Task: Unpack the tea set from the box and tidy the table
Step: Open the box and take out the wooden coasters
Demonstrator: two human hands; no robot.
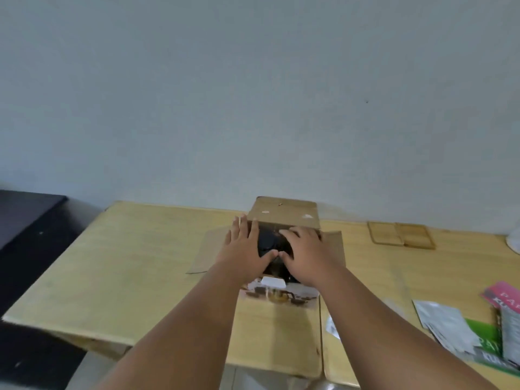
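box: brown cardboard box (284,215) sitting mid tabletop (135,263), flaps folded out to the left, right and back, top wide open
inside the box: something dark and shiny, looks like black wrapping (268,242), fills the opening. can't tell what's under it
left hand (243,246): fingers spread flat, palm pressed on the left side of the black wrapping, fingertips up by the back flap. not really curled around anything
right hand (302,250): same deal, spread out and resting on the right side of the wrapping, thumb nearly touching the left thumb in the middle
front of box: printed picture label (278,295) with a small white tag (273,282) above it, facing me
far right: two wooden trays (402,233) side by side near the wall
near right edge: pile of leaflets (461,330), grey, green and pink, well apart from the box
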